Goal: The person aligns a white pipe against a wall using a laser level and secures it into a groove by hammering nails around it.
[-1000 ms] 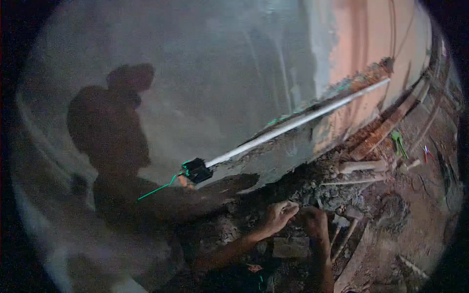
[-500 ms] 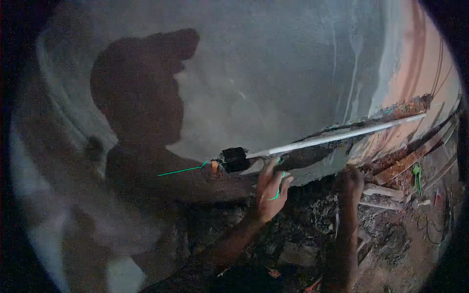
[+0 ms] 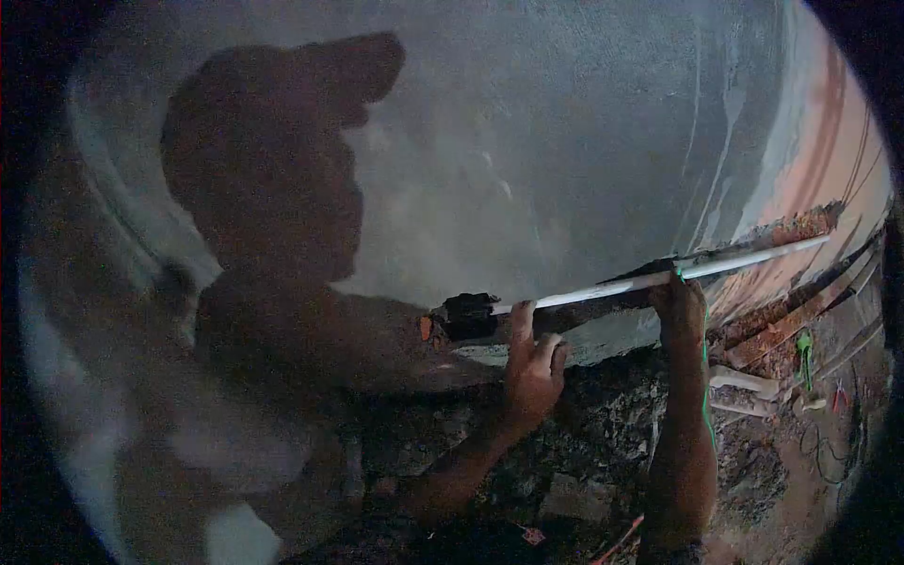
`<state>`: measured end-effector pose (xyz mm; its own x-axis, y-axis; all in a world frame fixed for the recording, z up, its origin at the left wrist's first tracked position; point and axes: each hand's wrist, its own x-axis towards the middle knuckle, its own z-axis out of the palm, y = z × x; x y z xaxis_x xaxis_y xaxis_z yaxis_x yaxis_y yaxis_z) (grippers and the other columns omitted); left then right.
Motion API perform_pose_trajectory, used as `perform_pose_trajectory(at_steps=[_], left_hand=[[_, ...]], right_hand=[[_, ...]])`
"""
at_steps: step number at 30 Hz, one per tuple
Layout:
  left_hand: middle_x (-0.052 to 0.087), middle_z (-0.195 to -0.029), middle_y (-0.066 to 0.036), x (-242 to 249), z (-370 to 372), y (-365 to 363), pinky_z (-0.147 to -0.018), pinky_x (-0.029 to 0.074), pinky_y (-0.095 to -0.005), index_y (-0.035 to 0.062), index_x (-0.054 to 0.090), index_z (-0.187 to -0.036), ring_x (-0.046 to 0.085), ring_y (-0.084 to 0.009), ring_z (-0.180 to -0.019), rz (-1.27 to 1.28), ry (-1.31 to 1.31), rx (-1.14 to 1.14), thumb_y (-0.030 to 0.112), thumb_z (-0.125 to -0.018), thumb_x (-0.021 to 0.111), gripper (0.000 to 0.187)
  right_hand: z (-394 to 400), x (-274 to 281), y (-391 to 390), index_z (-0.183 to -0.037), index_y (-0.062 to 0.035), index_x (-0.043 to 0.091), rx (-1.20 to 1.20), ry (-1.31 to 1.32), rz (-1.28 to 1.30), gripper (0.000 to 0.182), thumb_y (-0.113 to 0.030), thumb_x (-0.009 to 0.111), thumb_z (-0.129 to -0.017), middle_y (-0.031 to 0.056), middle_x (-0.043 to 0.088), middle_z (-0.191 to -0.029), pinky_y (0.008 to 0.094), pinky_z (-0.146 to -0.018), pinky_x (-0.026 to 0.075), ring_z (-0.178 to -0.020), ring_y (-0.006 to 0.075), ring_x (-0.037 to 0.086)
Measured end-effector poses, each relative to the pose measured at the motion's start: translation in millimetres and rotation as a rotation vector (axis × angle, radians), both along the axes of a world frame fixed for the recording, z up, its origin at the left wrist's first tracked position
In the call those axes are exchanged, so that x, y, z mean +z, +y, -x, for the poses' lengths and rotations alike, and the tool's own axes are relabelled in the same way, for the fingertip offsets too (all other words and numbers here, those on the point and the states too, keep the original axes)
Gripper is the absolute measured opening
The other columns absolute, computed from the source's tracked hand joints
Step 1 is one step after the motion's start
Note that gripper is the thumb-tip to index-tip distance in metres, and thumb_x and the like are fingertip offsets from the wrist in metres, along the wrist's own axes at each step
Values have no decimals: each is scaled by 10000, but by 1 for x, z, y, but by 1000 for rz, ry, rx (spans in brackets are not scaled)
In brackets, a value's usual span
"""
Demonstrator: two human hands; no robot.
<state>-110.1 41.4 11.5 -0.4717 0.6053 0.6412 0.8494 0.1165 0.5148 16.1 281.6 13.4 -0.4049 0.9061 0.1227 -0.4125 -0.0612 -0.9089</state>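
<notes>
Both our hands on the white conduit in the wall groove

Our left hand (image 3: 532, 363) presses spread fingers against the white conduit (image 3: 659, 276) beside the black box (image 3: 468, 311); our right hand (image 3: 680, 306) wraps it; no readable writing

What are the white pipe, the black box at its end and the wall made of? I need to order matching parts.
White pipe: probably plastic conduit, smooth, matte and evenly white. Black box: likely moulded plastic, dark and dull, though too dim to be sure. Wall: grey cement plaster, streaked and uneven, with reddish brick-like masonry showing in the chased groove.
</notes>
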Motion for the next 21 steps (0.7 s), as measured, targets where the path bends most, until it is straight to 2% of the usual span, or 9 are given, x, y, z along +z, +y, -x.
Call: perform_pose_trajectory(at_steps=[2,5,7,10,11,13,14,16,21], left_hand=[[277,-1478,-286,2,1,0,-1124,240,-507,34,619,-985,230,-448,-1399,1,3,-7,212,-932,592,188],[270,-1479,-294,-4,3,0,-1124,231,-520,45,619,-1000,222,-445,-1403,-14,-39,-30,213,-931,591,183],[268,-1479,-298,-11,4,0,-1121,230,-528,49,619,-1006,215,-442,-1407,-31,-86,-51,215,-929,594,185],[286,-1479,-267,-14,6,1,-1095,282,-516,63,622,-1061,274,-436,-1379,-6,0,-22,224,-922,605,213],[381,-1412,-250,-11,5,-1,-1051,344,-479,64,638,-1057,382,-408,-1298,-36,67,25,230,-920,609,217],[476,-1345,-233,-15,2,-2,-1007,406,-442,64,654,-1053,490,-381,-1217,-69,130,48,236,-917,614,222],[560,-1193,-201,-15,-1,-4,-952,434,-438,41,680,-999,544,-355,-1120,-88,-175,-35,178,-881,655,183],[673,-907,-145,-1,-3,-1,-792,505,-393,18,697,-967,657,-295,-881,-165,-76,-40,72,-830,699,147],[681,-938,-154,19,-2,23,-736,522,-363,23,689,-997,669,-298,-837,-308,41,-136,24,-829,687,168]], right_hand=[[2,-13,5,-951,23,596,-33,5,-126,153,-122,632,-916,54,585,-803,320,-652,499,-755,171,601],[4,-14,3,-967,13,589,-193,-301,-709,139,-113,623,-918,57,585,-791,281,-646,499,-749,170,601],[6,-5,-2,-983,-10,584,-27,-29,-131,132,-121,616,-919,55,584,-808,267,-644,502,-746,164,597],[9,-13,6,-1065,8,586,-28,-25,-156,251,-197,610,-921,86,618,-848,299,-666,527,-798,192,627],[8,-16,8,-1092,14,586,-39,-26,-163,291,-222,607,-922,96,630,-861,310,-674,536,-815,201,637],[13,-19,7,-1078,5,576,-28,153,61,294,-243,606,-922,92,643,-884,307,-677,531,-793,189,633],[12,-9,-1,-1078,5,576,-49,151,60,294,-243,606,-922,92,643,-884,307,-677,531,-793,189,633],[12,9,-16,-1022,-27,541,-42,193,61,191,-176,608,-923,62,604,-792,295,-591,520,-673,177,615],[10,4,-13,-1033,-15,529,-80,164,86,229,-205,604,-929,94,620,-800,293,-615,549,-676,188,638]])
